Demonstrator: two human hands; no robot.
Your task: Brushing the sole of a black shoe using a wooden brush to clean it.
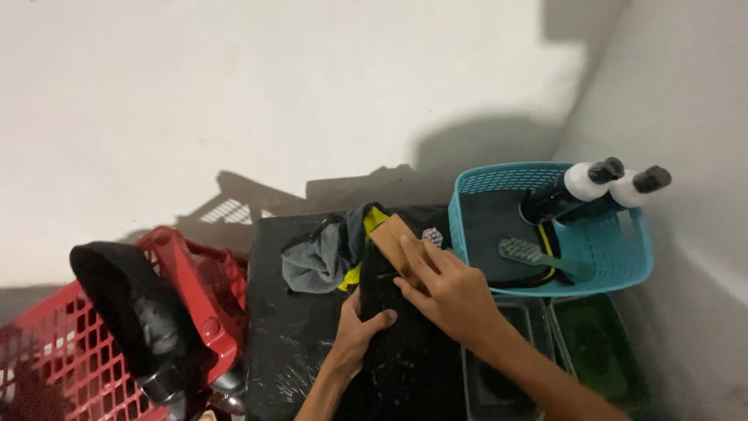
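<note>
While a black garment point(405, 343) lies flat along the dark counter point(273, 343), it is pinned by the left hand point(360, 331), whose thumb and fingers point(382, 318) are closed over its left edge so the cloth cannot slide. A wooden brush point(389, 236) is gripped from above by the right hand point(452, 292), the fingers wrapped over its back, and it is pressed onto the far end of the garment, tilted toward the wall. The cloth looks soft and matte (pale flecks are scattered over it). Just beyond the brush a crumpled grey and yellow cloth point(327, 253) is heaped loosely. To the right a teal plastic basket point(623, 265) with perforated walls holds two dark bottles point(576, 191) with white collars and a teal brush point(538, 256). At the left stands a red latticed basket point(70, 343), draped with something black.
</note>
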